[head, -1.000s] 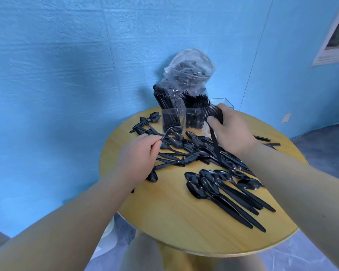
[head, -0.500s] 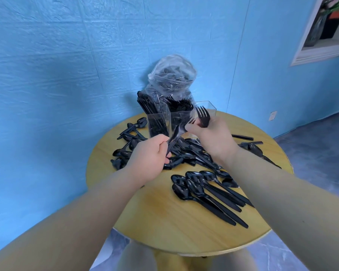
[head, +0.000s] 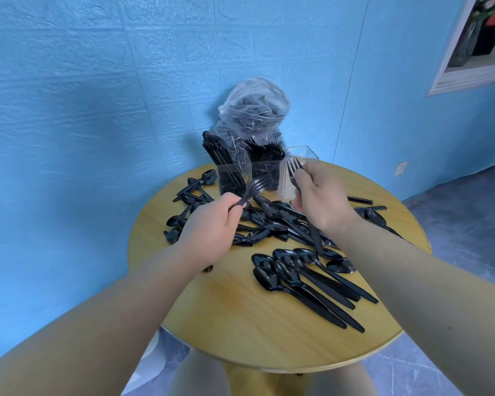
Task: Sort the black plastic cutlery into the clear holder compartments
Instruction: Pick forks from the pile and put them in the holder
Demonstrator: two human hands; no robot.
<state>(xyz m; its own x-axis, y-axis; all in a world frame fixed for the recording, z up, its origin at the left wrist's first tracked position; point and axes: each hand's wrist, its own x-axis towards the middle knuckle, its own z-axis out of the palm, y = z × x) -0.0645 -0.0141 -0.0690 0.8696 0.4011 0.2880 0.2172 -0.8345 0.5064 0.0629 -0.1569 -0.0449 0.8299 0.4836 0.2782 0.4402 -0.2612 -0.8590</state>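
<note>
The black plastic cutlery is spread over the round wooden table (head: 240, 324). A loose heap of spoons and other pieces (head: 269, 224) lies in the middle of the table. A row of spoons (head: 297, 278) lies nearer the front edge, with the handles pointing to the front right. A few more pieces (head: 195, 187) lie near the back left edge, and some near the right edge (head: 372, 215).

The clear holder (head: 265, 172) stands at the back edge of the table. It has 3 compartments. The left one holds dark cutlery standing upright, the middle one holds forks with the tines up, and the right one (head: 297, 167) looks almost without content.

The left hand (head: 212, 227) has its grip closed around the handle of 1 fork (head: 255, 185), whose tines point up toward the holder. The right hand (head: 320, 198) has its grip closed on a second fork (head: 293, 168), with the tines in front of the right compartment.

Behind the holder a clear plastic bag (head: 255, 110) with more black cutlery leans at the blue wall (head: 97, 95).
</note>
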